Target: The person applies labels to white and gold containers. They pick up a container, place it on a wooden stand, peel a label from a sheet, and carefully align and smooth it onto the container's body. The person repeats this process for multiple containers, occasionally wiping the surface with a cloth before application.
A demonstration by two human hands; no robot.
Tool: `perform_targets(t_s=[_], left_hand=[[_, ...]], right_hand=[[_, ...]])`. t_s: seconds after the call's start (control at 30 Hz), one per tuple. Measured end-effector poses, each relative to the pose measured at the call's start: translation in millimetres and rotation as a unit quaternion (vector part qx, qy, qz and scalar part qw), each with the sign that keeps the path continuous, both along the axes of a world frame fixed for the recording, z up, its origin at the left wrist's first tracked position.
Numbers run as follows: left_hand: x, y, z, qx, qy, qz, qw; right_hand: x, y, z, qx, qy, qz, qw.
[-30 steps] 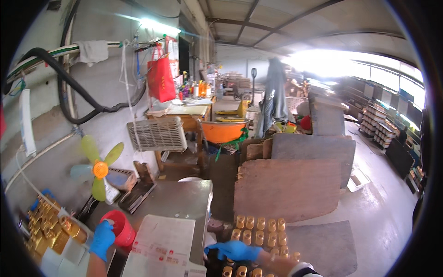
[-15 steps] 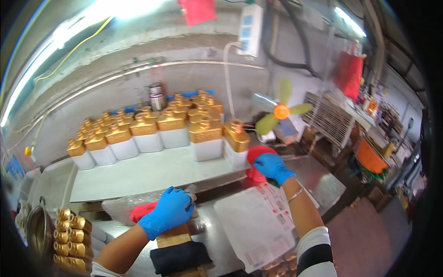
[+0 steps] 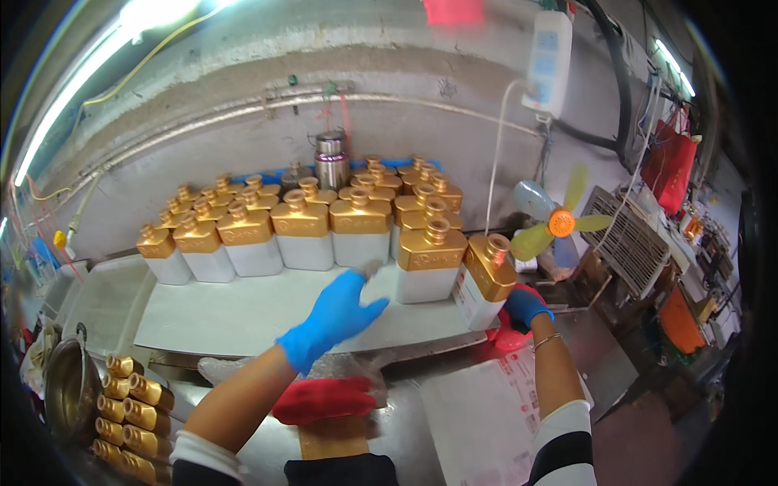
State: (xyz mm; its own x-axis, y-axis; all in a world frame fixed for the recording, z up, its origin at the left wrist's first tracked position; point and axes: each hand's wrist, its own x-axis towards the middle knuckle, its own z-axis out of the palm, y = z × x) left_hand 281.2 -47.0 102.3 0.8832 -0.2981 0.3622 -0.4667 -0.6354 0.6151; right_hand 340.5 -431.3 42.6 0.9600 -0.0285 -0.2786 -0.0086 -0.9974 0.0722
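My left hand [image 3: 334, 316], in a blue glove, reaches over the pale board [image 3: 243, 320] toward the bottles. Its thumb is spread from the fingers, and something greyish and blurred shows at the fingertips. My right hand [image 3: 528, 309], also blue-gloved, is beside the rightmost white-and-gold bottle [image 3: 489, 279], close to a red thing [image 3: 510, 336]. That bottle leans in the picture and partly hides the hand, so its fingers cannot be made out. Another gold-topped bottle [image 3: 431, 263] stands just left of it. A red cloth-like pad [image 3: 324, 400] lies below my left forearm.
Rows of gold-topped bottles [image 3: 304, 231] fill the board's back, before a steel flask [image 3: 332, 162]. More bottles lie stacked [image 3: 146, 415] at lower left beside a metal pan [image 3: 69, 389]. A printed white sheet [image 3: 478, 413] covers the metal table. A small fan [image 3: 561, 221] stands at right.
My view has shifted, and things sit differently in the picture. My left hand has moved up from the red pad toward the bottles. My right hand is now partly behind the rightmost bottle.
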Motion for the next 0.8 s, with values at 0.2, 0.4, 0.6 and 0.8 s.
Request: perform_targets(t_s=[0.2, 0.4, 0.6, 0.8], left_hand=[[79.5, -55.6, -26.7, -0.253, 0.046, -0.011, 0.966], [49.2, -72.2, -28.9, -0.276, 0.061, 0.007, 0.959], [-38.6, -35.8, 8.8, -0.407, 0.088, 0.007, 0.909], [-169.7, 27.5, 5.0, -0.503, 0.076, 0.061, 0.859]], right_hand=[[-52.2, -13.2, 1.4, 0.094, -0.173, 0.038, 0.98], [-126.5, -41.5, -5.7, 0.17, -0.282, -0.021, 0.944], [-175.2, -88.5, -28.8, 0.176, -0.213, -0.117, 0.954], [-224.5, -85.6, -43.6, 0.169, -0.193, -0.162, 0.953]])
